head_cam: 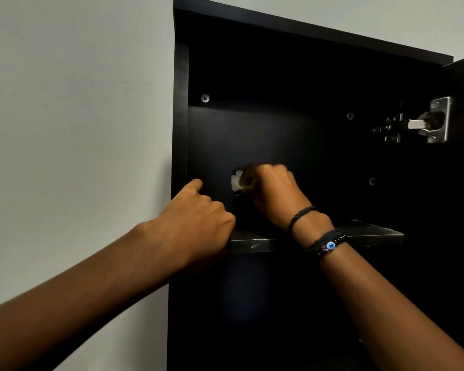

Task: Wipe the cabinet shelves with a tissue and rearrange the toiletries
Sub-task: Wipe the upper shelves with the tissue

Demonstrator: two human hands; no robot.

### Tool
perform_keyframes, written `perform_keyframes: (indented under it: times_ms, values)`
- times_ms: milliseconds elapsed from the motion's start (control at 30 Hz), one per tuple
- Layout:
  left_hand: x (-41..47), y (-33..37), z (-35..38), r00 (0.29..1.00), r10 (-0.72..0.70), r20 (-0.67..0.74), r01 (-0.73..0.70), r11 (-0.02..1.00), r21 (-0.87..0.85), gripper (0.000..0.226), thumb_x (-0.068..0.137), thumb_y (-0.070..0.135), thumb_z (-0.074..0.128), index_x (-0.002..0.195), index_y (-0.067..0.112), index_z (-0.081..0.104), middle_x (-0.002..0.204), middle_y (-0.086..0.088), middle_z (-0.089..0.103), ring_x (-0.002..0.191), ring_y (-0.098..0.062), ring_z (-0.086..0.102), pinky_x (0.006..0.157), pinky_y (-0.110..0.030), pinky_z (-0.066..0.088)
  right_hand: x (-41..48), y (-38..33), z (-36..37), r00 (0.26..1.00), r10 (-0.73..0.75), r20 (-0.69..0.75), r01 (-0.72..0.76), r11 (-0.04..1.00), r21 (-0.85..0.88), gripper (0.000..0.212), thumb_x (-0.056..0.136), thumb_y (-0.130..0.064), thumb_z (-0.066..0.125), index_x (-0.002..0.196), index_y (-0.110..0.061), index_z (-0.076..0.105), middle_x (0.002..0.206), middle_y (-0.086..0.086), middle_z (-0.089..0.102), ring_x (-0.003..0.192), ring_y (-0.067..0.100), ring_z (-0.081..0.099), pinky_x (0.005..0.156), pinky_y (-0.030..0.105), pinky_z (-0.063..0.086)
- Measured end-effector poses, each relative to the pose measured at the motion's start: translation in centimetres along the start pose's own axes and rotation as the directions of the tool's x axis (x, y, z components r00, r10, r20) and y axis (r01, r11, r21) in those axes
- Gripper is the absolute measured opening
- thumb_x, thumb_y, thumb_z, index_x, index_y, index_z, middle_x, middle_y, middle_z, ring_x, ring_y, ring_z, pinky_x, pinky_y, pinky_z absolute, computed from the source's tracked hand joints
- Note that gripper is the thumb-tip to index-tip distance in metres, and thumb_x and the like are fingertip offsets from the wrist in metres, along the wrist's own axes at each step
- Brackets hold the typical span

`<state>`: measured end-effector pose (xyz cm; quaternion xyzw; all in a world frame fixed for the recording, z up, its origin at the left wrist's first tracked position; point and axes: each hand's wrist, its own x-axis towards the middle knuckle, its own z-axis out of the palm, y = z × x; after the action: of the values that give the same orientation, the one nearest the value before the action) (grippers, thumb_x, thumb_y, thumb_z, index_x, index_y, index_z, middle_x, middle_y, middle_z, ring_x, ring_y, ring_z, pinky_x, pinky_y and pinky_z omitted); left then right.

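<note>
- Left hand (196, 226): fingers clenched over the front edge of the shelf (373, 234) at its 9 o'clock end, probably to brace the reach.
- Tissue (236, 183): wadded, above the shelf, at 9 o'clock of the right hand (273, 194), whose fingers grasp it for wiping.
- Hinge (423, 124): at 2 o'clock, well apart; no toiletries in view.

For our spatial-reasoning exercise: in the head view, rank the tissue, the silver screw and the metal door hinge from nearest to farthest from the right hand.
1. The tissue: held in the grip of the right hand, on its left side.
2. The silver screw: up and to the left, inside the cabinet.
3. The door hinge: far to the upper right, by the open door.
</note>
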<state>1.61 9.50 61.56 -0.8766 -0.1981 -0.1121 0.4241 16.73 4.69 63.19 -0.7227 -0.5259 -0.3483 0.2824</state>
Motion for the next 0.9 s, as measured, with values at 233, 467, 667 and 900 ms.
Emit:
perform_keyframes:
  times_ms: [233, 467, 667, 900]
  values:
    - [0.1, 0.0, 0.0, 0.999, -0.011, -0.033, 0.011, 1.0, -0.01, 0.028, 0.096, 0.03, 0.027, 0.072, 0.017, 0.033, 0.091, -0.002, 0.06, 0.074, -0.018, 0.045, 0.096, -0.039, 0.026, -0.1, 0.2, 0.2, 0.925, -0.056, 0.375, 0.07, 0.997, -0.023, 0.025, 0.083, -0.012, 0.063, 0.106, -0.017, 0.07, 0.111, 0.015, 0.066, 0.104, 0.033, 0.062, 0.077, 0.028, 0.046]
    - [-0.1, 0.1, -0.1, 0.999, -0.025, -0.043, 0.024, 0.999, -0.024, 0.03, 0.096, 0.03, 0.029, 0.068, 0.019, 0.031, 0.086, -0.003, 0.057, 0.069, -0.017, 0.038, 0.097, -0.039, 0.026, 0.1, 1.4, -0.3, 0.977, 0.055, 0.207, -0.049, 0.998, -0.033, 0.02, 0.078, -0.015, 0.068, 0.098, -0.016, 0.071, 0.103, 0.013, 0.067, 0.099, 0.032, 0.063, 0.079, 0.031, 0.05]
    - [-0.2, 0.2, -0.3, 0.998, -0.023, -0.05, 0.022, 1.0, -0.005, 0.037, 0.097, 0.031, 0.028, 0.062, 0.021, 0.022, 0.078, 0.001, 0.045, 0.069, -0.016, 0.038, 0.099, -0.038, 0.026, -1.8, 1.2, -1.5, 0.889, -0.123, 0.442, 0.046, 0.982, 0.181, 0.027, 0.08, -0.007, 0.06, 0.097, -0.023, 0.074, 0.096, -0.002, 0.073, 0.092, 0.012, 0.066, 0.076, 0.024, 0.053]
    - [0.2, 0.6, -0.5, 0.998, -0.063, -0.031, 0.062, 0.998, -0.026, 0.036, 0.095, 0.034, 0.032, 0.062, 0.021, 0.025, 0.071, 0.004, 0.044, 0.061, -0.012, 0.038, 0.103, -0.041, 0.024, -8.9, 1.1, -2.2, 0.971, -0.238, -0.008, 0.235, 0.954, 0.188, 0.02, 0.086, -0.009, 0.061, 0.097, -0.019, 0.074, 0.093, -0.005, 0.065, 0.084, 0.013, 0.063, 0.072, 0.031, 0.053]
